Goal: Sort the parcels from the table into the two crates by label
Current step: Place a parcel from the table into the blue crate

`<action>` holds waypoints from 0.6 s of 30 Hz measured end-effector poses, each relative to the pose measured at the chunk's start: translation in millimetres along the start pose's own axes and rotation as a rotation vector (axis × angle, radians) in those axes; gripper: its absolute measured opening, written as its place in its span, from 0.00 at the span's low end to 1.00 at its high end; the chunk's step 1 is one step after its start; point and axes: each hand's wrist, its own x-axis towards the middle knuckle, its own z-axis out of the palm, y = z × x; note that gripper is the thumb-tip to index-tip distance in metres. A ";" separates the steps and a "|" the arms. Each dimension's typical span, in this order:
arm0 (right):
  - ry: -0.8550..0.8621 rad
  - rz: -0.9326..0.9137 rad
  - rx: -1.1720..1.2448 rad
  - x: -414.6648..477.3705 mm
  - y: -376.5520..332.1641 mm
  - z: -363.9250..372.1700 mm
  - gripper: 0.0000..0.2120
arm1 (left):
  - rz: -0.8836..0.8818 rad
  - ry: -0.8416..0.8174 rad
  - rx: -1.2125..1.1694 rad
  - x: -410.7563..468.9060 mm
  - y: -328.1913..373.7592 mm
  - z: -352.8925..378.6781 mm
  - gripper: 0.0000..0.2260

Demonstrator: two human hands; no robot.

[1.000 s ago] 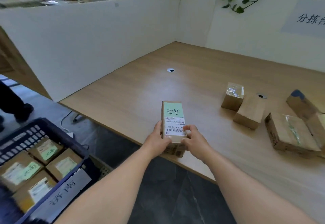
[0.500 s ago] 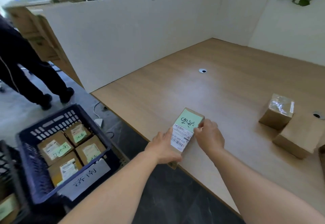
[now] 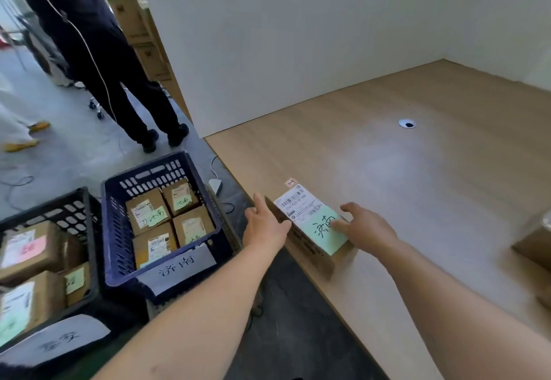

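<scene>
Head view: you hold one parcel (image 3: 310, 226) between both hands, just right of the blue crate (image 3: 111, 230) and higher than it, at the front edge of the worktop (image 3: 417, 189). Can't tell if it rests on the worktop or sits slightly off it.

Your left hand (image 3: 265, 226) clamps the parcel's side facing the blue crate. The palm is against the cardboard and the thumb points straight up along the edge. The other fingers are out of sight. Your right hand (image 3: 368, 226) grips the side away from the blue crate, thumb pressed on the top, fingers spread and bent over the far edge.

Parcel lies flat, top up, with a white shipping label (image 3: 299, 203) and a green note (image 3: 326, 230) handwritten 济南.

Blue crate sits lower than the worktop. A paper tag (image 3: 177, 266) on its front also reads 济南. Inside it four sorted parcels (image 3: 168, 224) lie flat, two by two, each with a green note.

Just left of the blue crate is a black crate (image 3: 53, 209) with more boxes, one with a pink note (image 3: 31, 247). Its front tag (image 3: 59, 342) is too blurred to read.

Behind the blue crate a person in dark trousers (image 3: 98, 57) stands on the floor. Far right of the blue crate, at the frame edge, part of another cardboard box (image 3: 533, 245) sits on the worktop.
</scene>
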 end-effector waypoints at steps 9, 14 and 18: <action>-0.139 -0.198 0.201 9.1 -11.9 14.7 0.27 | 0.002 -0.235 -0.384 0.2 1.8 11.6 0.28; -0.250 -0.213 0.388 21.9 -14.6 14.4 0.26 | 0.049 -0.348 -0.421 4.5 -10.6 4.2 0.40; -0.291 -0.199 0.465 30.8 -36.2 23.8 0.27 | 0.048 -0.335 -0.424 15.8 -26.4 -7.3 0.40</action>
